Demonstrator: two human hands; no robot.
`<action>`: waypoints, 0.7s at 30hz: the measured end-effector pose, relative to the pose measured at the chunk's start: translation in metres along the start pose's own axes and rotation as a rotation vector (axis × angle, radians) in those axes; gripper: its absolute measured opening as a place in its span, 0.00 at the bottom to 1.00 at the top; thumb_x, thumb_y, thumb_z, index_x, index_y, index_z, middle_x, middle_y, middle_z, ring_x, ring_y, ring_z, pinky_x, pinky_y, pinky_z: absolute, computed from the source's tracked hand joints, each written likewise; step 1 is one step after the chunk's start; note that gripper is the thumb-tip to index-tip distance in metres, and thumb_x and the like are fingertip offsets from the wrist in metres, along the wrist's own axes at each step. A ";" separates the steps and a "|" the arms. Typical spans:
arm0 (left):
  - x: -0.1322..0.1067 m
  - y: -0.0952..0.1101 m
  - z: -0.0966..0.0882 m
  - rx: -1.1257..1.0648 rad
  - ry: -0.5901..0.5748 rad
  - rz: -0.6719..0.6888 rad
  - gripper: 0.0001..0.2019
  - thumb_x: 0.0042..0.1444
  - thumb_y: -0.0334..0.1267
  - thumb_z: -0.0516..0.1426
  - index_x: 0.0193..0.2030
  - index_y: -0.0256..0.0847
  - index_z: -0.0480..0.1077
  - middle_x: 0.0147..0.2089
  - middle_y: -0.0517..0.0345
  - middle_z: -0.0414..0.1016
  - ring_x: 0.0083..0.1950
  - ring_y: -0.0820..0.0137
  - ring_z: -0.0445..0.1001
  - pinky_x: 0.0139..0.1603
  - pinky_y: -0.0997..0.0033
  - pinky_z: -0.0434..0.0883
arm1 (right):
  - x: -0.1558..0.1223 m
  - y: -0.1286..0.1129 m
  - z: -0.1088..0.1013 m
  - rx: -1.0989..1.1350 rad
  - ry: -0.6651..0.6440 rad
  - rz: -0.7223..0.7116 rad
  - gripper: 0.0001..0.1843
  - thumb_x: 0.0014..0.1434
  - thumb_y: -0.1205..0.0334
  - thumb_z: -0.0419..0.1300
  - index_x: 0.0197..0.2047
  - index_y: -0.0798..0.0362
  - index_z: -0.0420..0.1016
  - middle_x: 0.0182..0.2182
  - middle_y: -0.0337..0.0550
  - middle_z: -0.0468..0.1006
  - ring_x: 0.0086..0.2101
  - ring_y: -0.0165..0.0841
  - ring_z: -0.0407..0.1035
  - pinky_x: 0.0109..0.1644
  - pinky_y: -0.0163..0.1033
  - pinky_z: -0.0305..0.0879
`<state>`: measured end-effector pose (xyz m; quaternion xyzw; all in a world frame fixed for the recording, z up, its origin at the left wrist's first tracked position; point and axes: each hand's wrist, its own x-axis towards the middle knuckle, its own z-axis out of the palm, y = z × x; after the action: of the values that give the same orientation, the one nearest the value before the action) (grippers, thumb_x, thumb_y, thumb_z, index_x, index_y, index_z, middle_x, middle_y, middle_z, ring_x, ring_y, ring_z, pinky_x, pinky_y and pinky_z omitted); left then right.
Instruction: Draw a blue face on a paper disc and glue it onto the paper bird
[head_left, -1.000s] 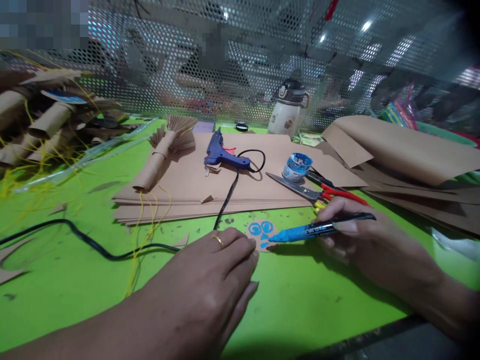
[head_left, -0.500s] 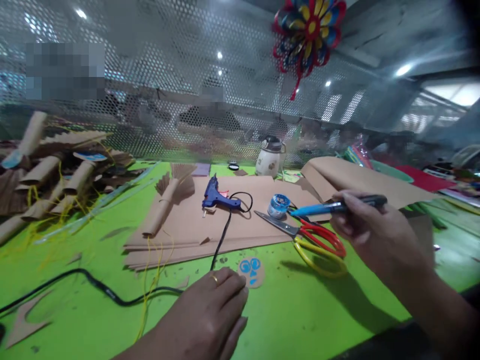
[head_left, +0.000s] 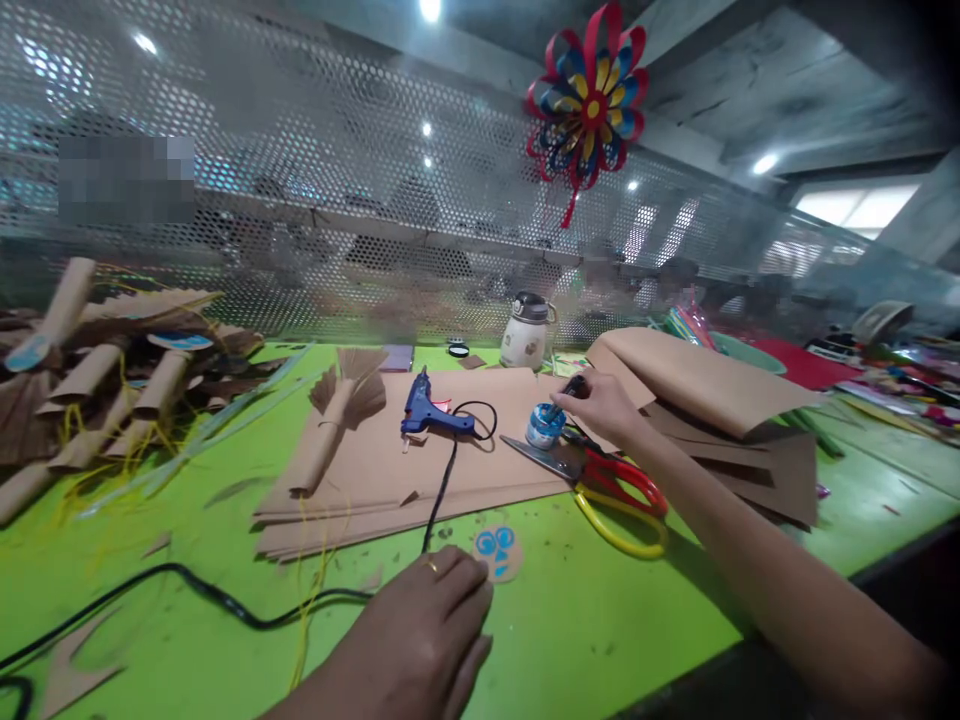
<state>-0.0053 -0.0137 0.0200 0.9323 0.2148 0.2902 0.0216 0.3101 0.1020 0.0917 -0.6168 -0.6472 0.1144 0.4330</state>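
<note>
My right hand pinches a paintbrush by its dark handle, its blue end lowered into a small paint jar. Blue paint smears the jar's rim. My left hand, with a ring on one finger, lies low on the green table, fingers loosely bent and thumb apart. Its fingertips touch the left edge of a small round brown paper cutout painted with blue swirls and marks. Under my right forearm lie scissors with red and yellow handles, blades pointing left beside the jar.
A blue glue gun and a rolled paper tube with a pleated top rest on stacked brown paper. A black cord crosses the table's left. A bottle stands behind; paper tubes pile at left.
My right hand has moved forward and left, bringing the paintbrush from above the scissors down into the paint jar. My left hand stays by the paper cutout. The view has shifted slightly.
</note>
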 end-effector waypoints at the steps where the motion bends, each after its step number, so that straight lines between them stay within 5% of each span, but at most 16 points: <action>1: 0.000 0.000 0.000 -0.004 -0.006 -0.004 0.06 0.66 0.30 0.55 0.45 0.40 0.73 0.46 0.51 0.81 0.47 0.59 0.78 0.51 0.59 0.80 | 0.001 0.002 0.002 0.007 -0.029 0.020 0.11 0.57 0.58 0.72 0.29 0.54 0.77 0.26 0.39 0.77 0.28 0.32 0.70 0.33 0.38 0.66; 8: 0.001 0.001 -0.003 -0.023 0.002 0.003 0.07 0.65 0.29 0.54 0.44 0.41 0.74 0.46 0.51 0.81 0.46 0.60 0.78 0.49 0.60 0.80 | -0.004 0.029 0.010 0.111 -0.131 0.166 0.17 0.71 0.52 0.64 0.36 0.56 0.74 0.25 0.31 0.71 0.21 0.24 0.64 0.25 0.31 0.65; 13: 0.005 -0.001 -0.001 -0.026 0.000 0.008 0.09 0.67 0.29 0.54 0.46 0.41 0.75 0.46 0.51 0.81 0.45 0.61 0.78 0.48 0.63 0.79 | -0.008 0.026 0.004 0.144 -0.098 0.138 0.21 0.64 0.47 0.69 0.29 0.54 0.72 0.21 0.31 0.70 0.21 0.26 0.63 0.25 0.34 0.62; 18: 0.004 -0.004 0.002 -0.011 0.129 0.045 0.10 0.68 0.31 0.51 0.44 0.41 0.74 0.44 0.51 0.81 0.43 0.61 0.78 0.44 0.62 0.79 | -0.010 0.015 0.005 0.156 -0.061 0.088 0.21 0.57 0.45 0.70 0.26 0.52 0.72 0.20 0.38 0.73 0.22 0.31 0.65 0.27 0.39 0.61; 21: 0.004 -0.003 -0.001 0.019 0.032 0.035 0.09 0.68 0.31 0.53 0.46 0.42 0.75 0.47 0.52 0.82 0.46 0.62 0.79 0.50 0.63 0.79 | -0.011 0.014 0.005 0.149 -0.071 0.074 0.19 0.56 0.48 0.69 0.25 0.52 0.72 0.19 0.39 0.74 0.23 0.33 0.66 0.28 0.39 0.62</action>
<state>-0.0047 -0.0091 0.0226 0.9312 0.2017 0.3034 0.0042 0.3148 0.0967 0.0751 -0.6018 -0.6285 0.2000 0.4503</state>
